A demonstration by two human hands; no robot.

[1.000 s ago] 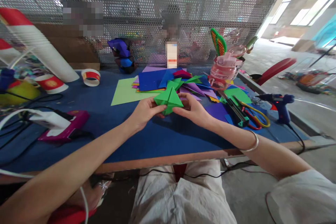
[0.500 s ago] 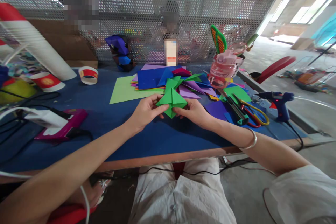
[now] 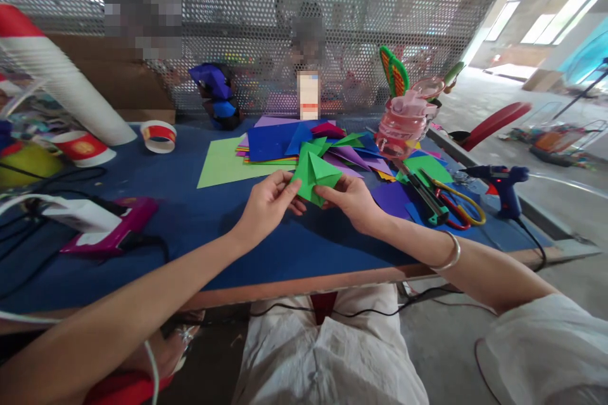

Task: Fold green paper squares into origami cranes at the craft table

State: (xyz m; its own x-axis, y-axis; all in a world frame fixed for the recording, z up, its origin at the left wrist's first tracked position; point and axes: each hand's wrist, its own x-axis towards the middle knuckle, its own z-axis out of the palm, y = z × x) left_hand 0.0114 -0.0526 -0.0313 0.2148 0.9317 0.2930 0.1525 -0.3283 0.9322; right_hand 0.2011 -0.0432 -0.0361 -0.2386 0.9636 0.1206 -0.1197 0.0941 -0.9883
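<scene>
Paper (image 3: 313, 176) is the thing in hand: a green folded piece, all triangular flaps, held up just above the blue table (image 3: 266, 253) between both hands. Compared with a second ago it has turned; its flaps then spread flat and wide, and now it stands tilted, one point up and leaning away to the right. Both hands have risen a little with it. By that turn, the fold is probably being checked or reworked from another side rather than pressed down.

Head view: the left hand (image 3: 266, 205) pinches the paper's left lower edge, thumb on top and fingers under. The right hand (image 3: 354, 202) pinches the right lower corner in the same way, a bangle (image 3: 449, 253) on its wrist.

Behind the paper, a heap of coloured sheets (image 3: 285, 145) lies close, almost touching its far tip. To the right, near the right forearm, lie scissors (image 3: 458, 205) and a blue glue gun (image 3: 503, 183) with its cord running to the table edge. To the left, well apart, sits a pink tool (image 3: 121, 221) among cables. Between the hands and the near table edge, bare blue surface leaves room to lower the paper or draw the arms back.
</scene>
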